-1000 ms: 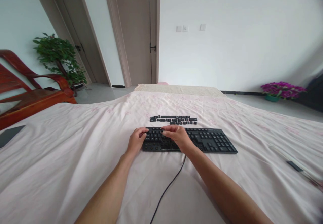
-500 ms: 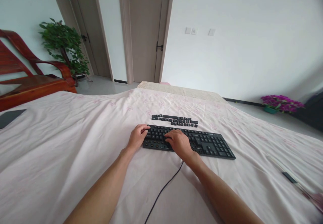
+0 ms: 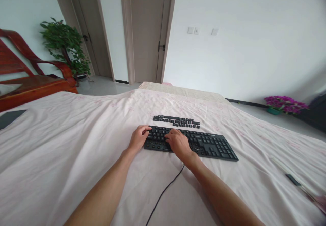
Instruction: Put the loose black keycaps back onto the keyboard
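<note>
A black keyboard (image 3: pixel 219 146) lies flat on the pink-white bedsheet (image 3: pixel 102 171). Its lower left rows show bare key sockets. My left hand (image 3: pixel 139 138) holds the keyboard's left end, fingers at the upper left corner. Over the keys left of the middle, my right hand (image 3: pixel 178 144) is bent down with thumb and fingers drawn together; whatever is between the fingertips is hidden. Just beyond the keyboard lie several loose keycaps (image 3: pixel 182 121) in uneven rows, among them a long space bar keycap (image 3: pixel 171 117). A black cable (image 3: pixel 165 189) runs toward me under my right wrist.
A dark flat object (image 3: pixel 11 118) rests at the sheet's left edge. To the right lies a thin stick-like item with a dark band (image 3: pixel 292 179). Beyond the bed stand a wooden chair (image 3: pixel 51 83), a green plant (image 3: pixel 62 42) and purple flowers (image 3: pixel 285 104).
My right hand has shifted slightly left and away from me over the keys. The left hand, the keyboard and the loose keycaps stay as they were.
</note>
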A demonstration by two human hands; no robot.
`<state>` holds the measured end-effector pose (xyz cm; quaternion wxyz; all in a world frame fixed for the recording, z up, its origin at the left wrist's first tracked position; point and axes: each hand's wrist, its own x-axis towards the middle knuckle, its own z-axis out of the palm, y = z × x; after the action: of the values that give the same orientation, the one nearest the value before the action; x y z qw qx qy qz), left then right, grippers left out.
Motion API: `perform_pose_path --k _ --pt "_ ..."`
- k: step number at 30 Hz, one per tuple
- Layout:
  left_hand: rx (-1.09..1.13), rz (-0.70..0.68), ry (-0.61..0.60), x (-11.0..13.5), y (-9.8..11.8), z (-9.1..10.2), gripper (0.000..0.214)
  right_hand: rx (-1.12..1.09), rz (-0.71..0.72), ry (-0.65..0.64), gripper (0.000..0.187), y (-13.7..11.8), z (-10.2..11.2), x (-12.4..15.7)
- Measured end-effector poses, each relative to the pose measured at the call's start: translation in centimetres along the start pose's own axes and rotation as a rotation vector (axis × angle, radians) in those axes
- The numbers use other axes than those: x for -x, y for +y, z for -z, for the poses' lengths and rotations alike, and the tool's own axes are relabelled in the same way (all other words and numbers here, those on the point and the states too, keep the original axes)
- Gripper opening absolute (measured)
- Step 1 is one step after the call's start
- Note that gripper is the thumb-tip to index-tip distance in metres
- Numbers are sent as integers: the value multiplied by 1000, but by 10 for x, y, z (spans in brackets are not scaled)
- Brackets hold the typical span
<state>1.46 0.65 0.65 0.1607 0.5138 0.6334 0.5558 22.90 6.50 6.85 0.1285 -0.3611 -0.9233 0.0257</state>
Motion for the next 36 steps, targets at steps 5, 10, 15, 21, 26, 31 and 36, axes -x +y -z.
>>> perform_pose_path --k 5,10,15,21,26,31,36 --pt "6 7 -3 0 2 0 25 41 -5 -59 19 -2 2 -1" --pt "8 1 -8 0 1 0 25 79 -13 -82 23 -6 5 0" --pt "7 3 -7 -1 -3 -1 25 122 42 -109 25 -7 7 -2" --pt "8 -2 -9 0 -2 -1 26 207 104 -111 24 -11 5 4" --pt "-5 -9 -7 -1 -3 -1 26 275 130 -81 24 -19 1 12" --pt "-17 -14 -3 0 -4 -2 27 281 136 -79 25 -22 -3 17" --pt "-19 -17 -6 0 -3 -1 26 145 112 -77 31 -9 3 19"
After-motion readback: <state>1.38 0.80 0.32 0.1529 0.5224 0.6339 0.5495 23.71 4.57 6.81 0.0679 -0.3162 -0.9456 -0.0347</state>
